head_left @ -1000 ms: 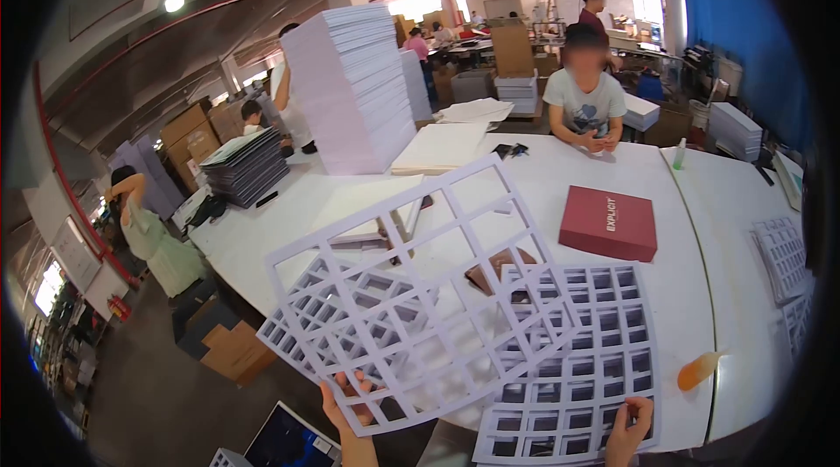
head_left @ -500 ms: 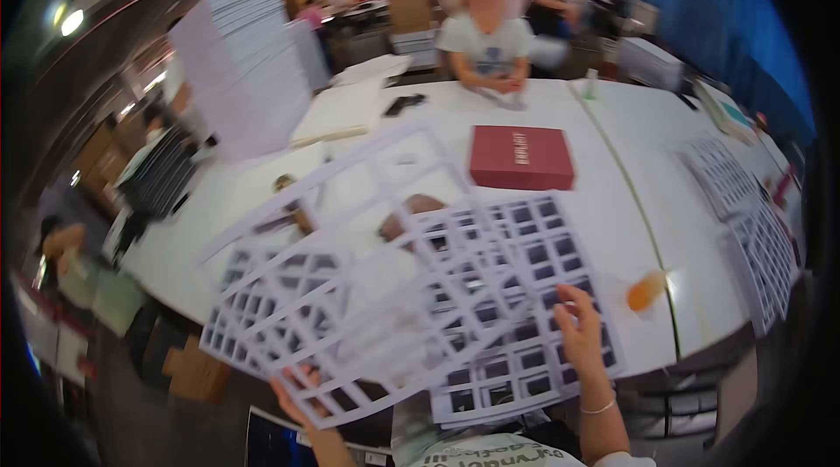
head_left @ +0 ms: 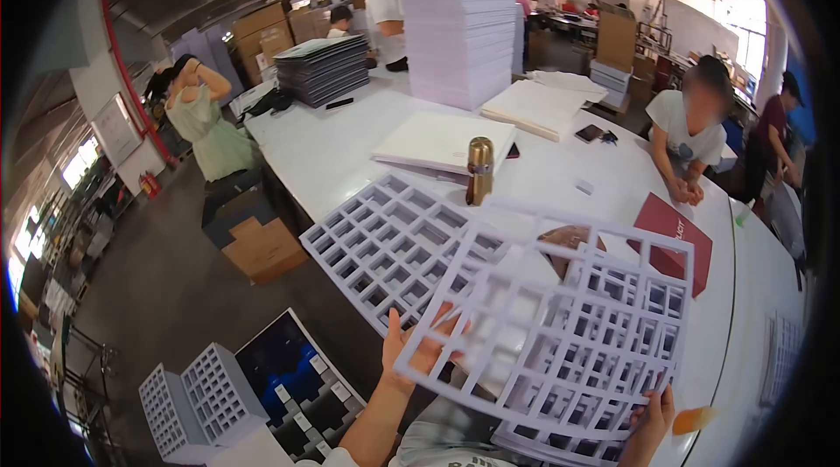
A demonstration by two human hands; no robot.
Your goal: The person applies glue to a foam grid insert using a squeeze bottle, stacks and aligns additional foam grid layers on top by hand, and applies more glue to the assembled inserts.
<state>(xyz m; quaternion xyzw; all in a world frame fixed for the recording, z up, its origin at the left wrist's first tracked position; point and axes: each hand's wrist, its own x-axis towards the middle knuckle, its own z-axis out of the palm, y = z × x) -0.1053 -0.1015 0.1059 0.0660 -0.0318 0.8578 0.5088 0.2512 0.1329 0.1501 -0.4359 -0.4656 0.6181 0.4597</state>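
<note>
A thin white lattice sheet [head_left: 464, 318] with square openings is raised at a tilt over the table's near edge. My left hand [head_left: 420, 345] grips its left edge, fingers partly seen through the openings. At its lower right corner my right hand [head_left: 652, 419] has its fingers bent around the edge. Beneath and behind the sheet lies a stack of similar lattices, largely covered by it. Another stack of white lattices [head_left: 376, 240] rests on the table to the left, close to my left hand. A brown object [head_left: 569, 244] shows partly through the sheet.
On the white table [head_left: 306, 148] stand a gold flask [head_left: 479, 171], a red box [head_left: 652, 222], a tall white stack [head_left: 459, 30] and a dark stack [head_left: 324, 69]. An orange bottle [head_left: 694, 420] is at right. A person [head_left: 691, 121] leans on the far side.
The view has swung left. My right hand, earlier off the raised sheet and over the right stack, is now at the sheet's lower right corner. The sheet has tilted differently.
</note>
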